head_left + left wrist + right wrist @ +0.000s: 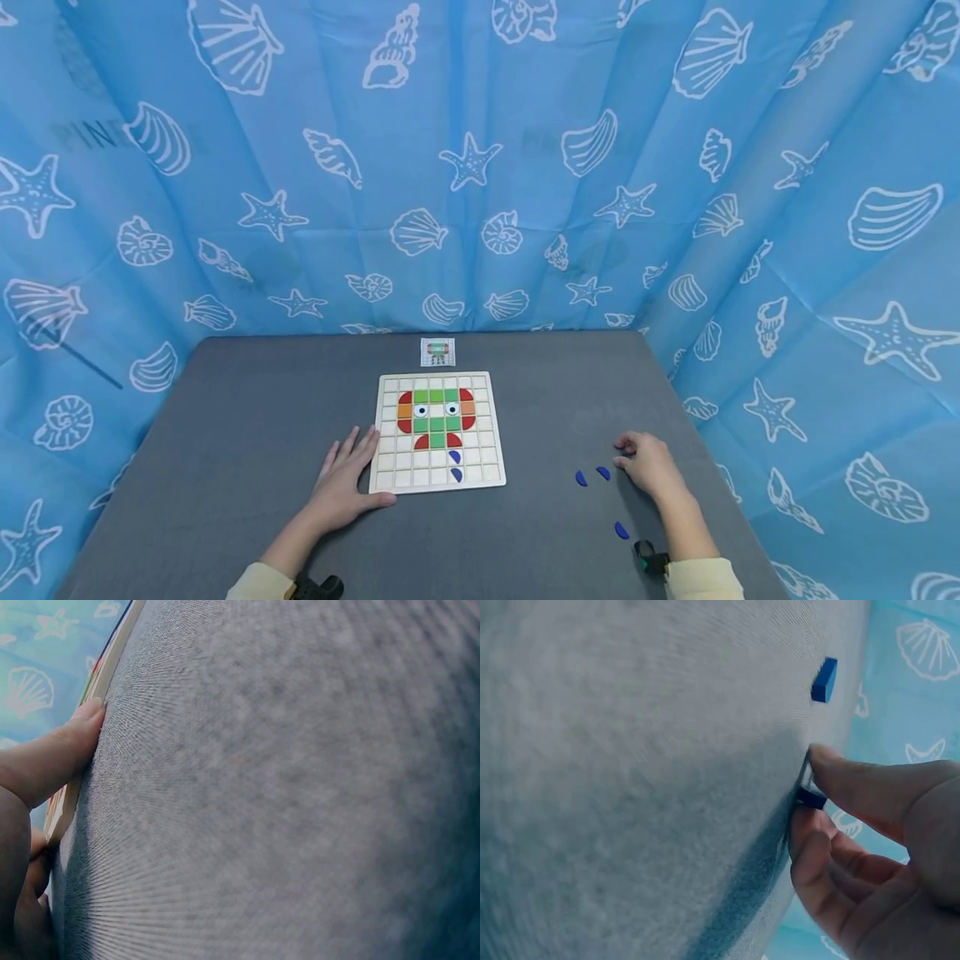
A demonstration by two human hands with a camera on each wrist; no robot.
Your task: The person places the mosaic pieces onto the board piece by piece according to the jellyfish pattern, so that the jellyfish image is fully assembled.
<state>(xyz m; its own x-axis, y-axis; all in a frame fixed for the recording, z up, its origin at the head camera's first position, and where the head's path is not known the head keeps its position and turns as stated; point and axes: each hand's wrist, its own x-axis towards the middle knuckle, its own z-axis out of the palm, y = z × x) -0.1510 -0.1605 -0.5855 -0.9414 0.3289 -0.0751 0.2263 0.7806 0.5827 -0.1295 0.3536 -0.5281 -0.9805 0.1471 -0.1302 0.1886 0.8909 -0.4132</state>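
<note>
My left hand [345,479] lies spread at the near left corner of a pale gridded board [487,457], its fingers and thumb touching the edge. In the left wrist view the thumb [71,742] rests against the board's side. Red, orange and green tiles [437,425] and two eye tiles [422,410] form a figure on the grid, with two blue half-round pieces [456,475] below it. At the right, my right hand [651,467] pinches a blue piece [811,798] between thumb and fingers, low at the tabletop; the head view mostly hides it.
Loose blue half-round pieces [603,473] lie left of my right hand, and another blue piece [622,530] lies nearer to me. A small picture card [438,352] sits behind the board on the grey table [285,400]. Blue shell-patterned curtains [468,250] stand behind and at the sides.
</note>
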